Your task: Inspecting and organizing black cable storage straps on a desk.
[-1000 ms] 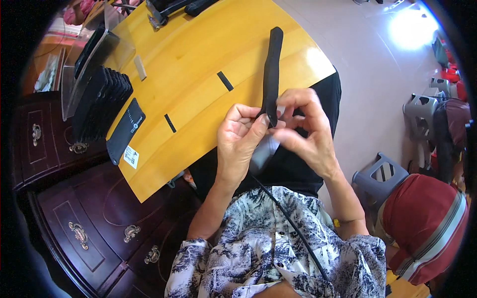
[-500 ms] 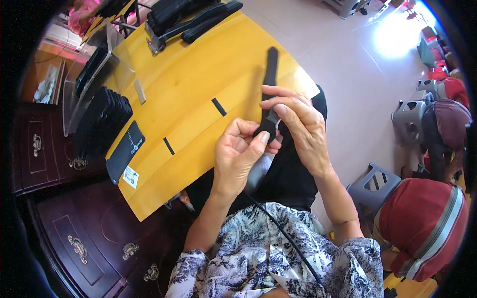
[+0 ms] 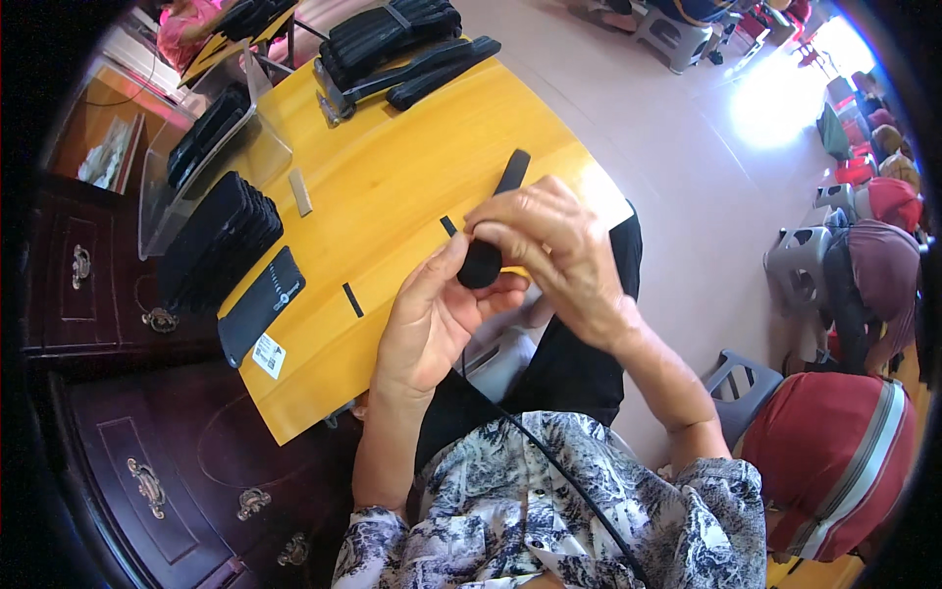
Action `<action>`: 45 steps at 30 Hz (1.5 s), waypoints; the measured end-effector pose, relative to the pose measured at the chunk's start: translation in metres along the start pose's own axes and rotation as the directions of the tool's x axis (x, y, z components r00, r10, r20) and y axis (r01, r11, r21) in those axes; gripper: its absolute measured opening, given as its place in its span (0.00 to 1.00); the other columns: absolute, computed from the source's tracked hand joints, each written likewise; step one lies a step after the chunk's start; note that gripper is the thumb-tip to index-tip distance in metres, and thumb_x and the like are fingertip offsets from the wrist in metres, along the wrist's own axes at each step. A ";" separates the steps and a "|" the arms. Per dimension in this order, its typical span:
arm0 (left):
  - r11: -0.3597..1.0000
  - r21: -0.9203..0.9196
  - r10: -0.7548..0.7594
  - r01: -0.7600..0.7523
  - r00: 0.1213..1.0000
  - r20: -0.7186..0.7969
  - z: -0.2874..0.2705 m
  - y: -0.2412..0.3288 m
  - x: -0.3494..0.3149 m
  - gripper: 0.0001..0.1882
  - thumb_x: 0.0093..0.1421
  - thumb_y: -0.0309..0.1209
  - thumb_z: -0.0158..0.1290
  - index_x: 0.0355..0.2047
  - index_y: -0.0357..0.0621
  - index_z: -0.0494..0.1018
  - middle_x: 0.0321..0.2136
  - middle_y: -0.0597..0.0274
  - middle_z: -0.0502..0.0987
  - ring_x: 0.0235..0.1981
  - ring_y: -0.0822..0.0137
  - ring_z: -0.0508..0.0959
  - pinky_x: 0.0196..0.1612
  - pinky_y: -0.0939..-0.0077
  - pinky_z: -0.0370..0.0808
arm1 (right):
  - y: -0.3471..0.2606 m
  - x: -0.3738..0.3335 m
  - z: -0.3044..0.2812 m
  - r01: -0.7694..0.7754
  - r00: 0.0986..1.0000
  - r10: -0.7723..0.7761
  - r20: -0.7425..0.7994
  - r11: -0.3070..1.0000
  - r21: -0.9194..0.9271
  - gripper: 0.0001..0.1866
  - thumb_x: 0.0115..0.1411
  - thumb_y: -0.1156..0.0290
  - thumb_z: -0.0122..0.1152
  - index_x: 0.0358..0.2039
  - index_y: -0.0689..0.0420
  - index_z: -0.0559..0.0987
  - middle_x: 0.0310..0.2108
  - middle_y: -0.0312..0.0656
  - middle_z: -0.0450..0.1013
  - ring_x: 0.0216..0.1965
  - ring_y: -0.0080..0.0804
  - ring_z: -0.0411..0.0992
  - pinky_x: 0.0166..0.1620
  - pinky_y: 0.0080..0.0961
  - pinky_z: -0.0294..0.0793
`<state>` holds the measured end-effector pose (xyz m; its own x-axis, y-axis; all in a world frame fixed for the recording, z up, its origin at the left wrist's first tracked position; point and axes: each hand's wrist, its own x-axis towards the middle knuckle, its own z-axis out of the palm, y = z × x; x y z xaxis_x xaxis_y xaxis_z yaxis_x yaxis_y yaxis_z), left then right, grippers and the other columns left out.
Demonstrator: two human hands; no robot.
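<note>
Above the near right part of the yellow table, both hands hold a black strap (image 3: 482, 265) with a rounded end. My left hand (image 3: 422, 319) has its thumb against the edge of that round end, with the other fingers curled beneath. My right hand (image 3: 564, 250) pinches the strap from above with thumb and fingertips, hiding its middle. Its far end sticks out beyond the right knuckles. Closest to the left hand on the tabletop lie two short black strips, one near strip (image 3: 352, 299) and one farther strip (image 3: 448, 226) partly behind the fingers.
On the yellow table (image 3: 392, 177) are a black printed flat piece (image 3: 262, 302), a white label (image 3: 269, 356), a beige strip (image 3: 300, 192), a black stack (image 3: 224, 236) and black bundles (image 3: 388, 39). A clear bin (image 3: 265, 147) stands left. Dark drawers (image 3: 147, 422) flank it; a person in red (image 3: 834, 461) is right.
The hands have shifted left with the strap, whose rounded end now faces up. My right hand has turned over the strap, and the left fingers have loosened beneath it. The view has shifted slightly.
</note>
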<state>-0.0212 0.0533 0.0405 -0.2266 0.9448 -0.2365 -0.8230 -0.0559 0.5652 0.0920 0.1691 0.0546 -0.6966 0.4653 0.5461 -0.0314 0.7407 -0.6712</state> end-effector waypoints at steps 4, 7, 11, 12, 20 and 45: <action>0.994 0.005 -0.106 0.106 0.994 -0.004 -0.007 -0.002 0.007 0.24 0.68 0.52 0.37 0.44 0.44 0.68 0.31 0.62 0.73 0.27 0.71 0.73 0.29 0.79 0.71 | -0.003 -0.016 0.009 0.030 0.998 -0.029 0.060 0.999 -0.013 0.09 0.57 0.68 0.58 0.36 0.55 0.79 0.36 0.37 0.76 0.37 0.38 0.70 0.41 0.30 0.70; 0.985 0.140 -0.100 0.102 0.995 -0.018 0.000 -0.010 0.009 0.25 0.67 0.54 0.36 0.40 0.44 0.68 0.26 0.66 0.69 0.22 0.74 0.68 0.24 0.83 0.64 | -0.004 -0.018 0.005 -0.100 0.995 0.099 0.025 0.994 0.042 0.08 0.57 0.68 0.58 0.36 0.56 0.79 0.35 0.39 0.76 0.35 0.37 0.70 0.40 0.28 0.69; 0.979 0.189 -0.077 0.072 0.997 0.019 0.010 -0.018 0.011 0.27 0.67 0.57 0.34 0.40 0.44 0.67 0.25 0.66 0.65 0.20 0.75 0.64 0.24 0.84 0.62 | -0.005 -0.024 -0.002 -0.210 0.978 0.209 0.027 0.976 0.060 0.08 0.58 0.68 0.58 0.36 0.57 0.79 0.35 0.39 0.76 0.32 0.36 0.70 0.39 0.28 0.70; 0.988 0.145 -0.062 0.049 0.995 0.084 0.009 -0.022 0.011 0.25 0.68 0.53 0.36 0.43 0.43 0.66 0.28 0.65 0.65 0.23 0.74 0.65 0.27 0.83 0.63 | -0.004 -0.026 -0.004 -0.274 0.962 0.274 0.019 0.952 0.137 0.08 0.59 0.68 0.57 0.36 0.57 0.79 0.34 0.40 0.75 0.32 0.36 0.70 0.39 0.29 0.70; 0.989 0.116 -0.116 0.089 0.960 0.256 0.007 -0.027 0.002 0.15 0.70 0.37 0.40 0.52 0.43 0.60 0.31 0.67 0.62 0.27 0.77 0.64 0.30 0.87 0.63 | -0.007 -0.036 -0.003 -0.392 0.898 0.440 0.024 0.772 0.500 0.08 0.63 0.72 0.55 0.38 0.62 0.79 0.30 0.38 0.74 0.22 0.16 0.69 0.27 0.13 0.71; 0.820 0.568 0.157 -0.066 0.981 -0.112 -0.027 0.026 -0.090 0.20 0.69 0.31 0.38 0.59 0.37 0.58 0.26 0.67 0.63 0.22 0.80 0.62 0.26 0.88 0.59 | 0.154 0.179 0.019 -0.442 0.826 0.562 0.045 0.595 0.672 0.13 0.61 0.61 0.61 0.31 0.59 0.80 0.21 0.31 0.70 0.22 0.14 0.65 0.25 0.10 0.67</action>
<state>-0.0364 -0.0416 0.0556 -0.4098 0.8822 -0.2320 -0.3641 0.0750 0.9283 -0.0515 0.3573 0.0390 -0.6250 0.7790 0.0509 -0.1924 -0.0904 -0.9771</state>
